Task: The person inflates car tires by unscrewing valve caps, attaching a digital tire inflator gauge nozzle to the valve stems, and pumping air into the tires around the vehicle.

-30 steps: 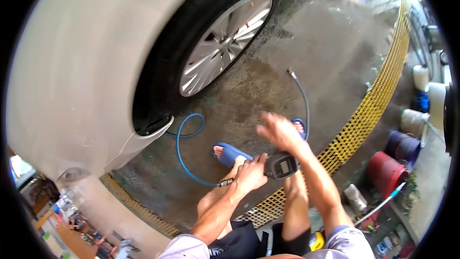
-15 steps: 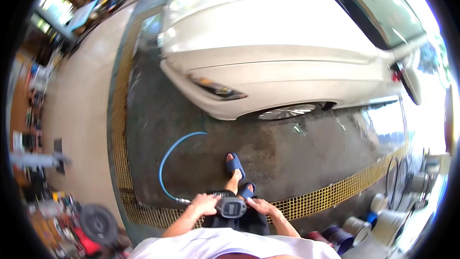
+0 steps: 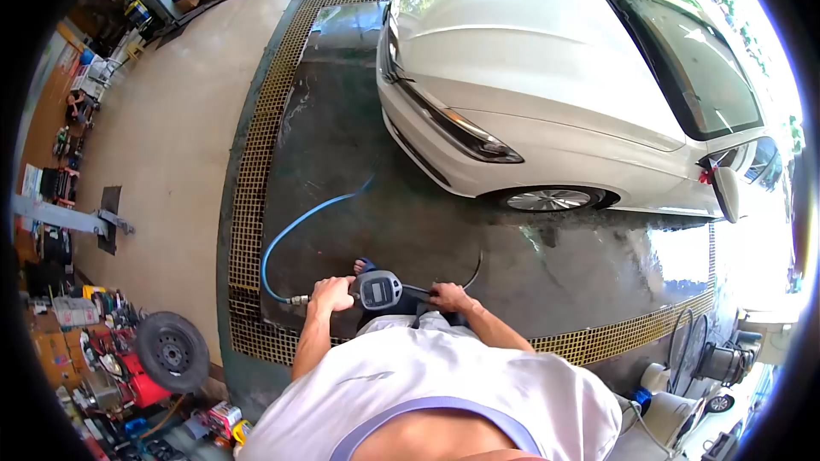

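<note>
My left hand (image 3: 331, 294) is closed around the handle of a grey digital gauge (image 3: 378, 290), left of its display. A blue hose (image 3: 295, 224) joins the gauge's handle at a metal fitting (image 3: 298, 300) and curves away over the dark floor. On the other side of the gauge, my right hand (image 3: 448, 296) is closed on the thin dark hose (image 3: 480, 269), whose free part curves up past the fingers. One foot in a blue sandal (image 3: 365, 265) shows just above the gauge.
A white car (image 3: 547, 119) stands ahead, its front wheel (image 3: 551, 200) to the right. Yellow floor grating (image 3: 256, 196) borders the dark wet floor (image 3: 342, 128). At lower left are a spare wheel (image 3: 172, 352) and tools; at lower right, a white bucket (image 3: 670, 418).
The view has swung up and back from the wheel to the whole car front. My right hand has gone from open and raised to holding the dark hose; the gauge stays in my left.
</note>
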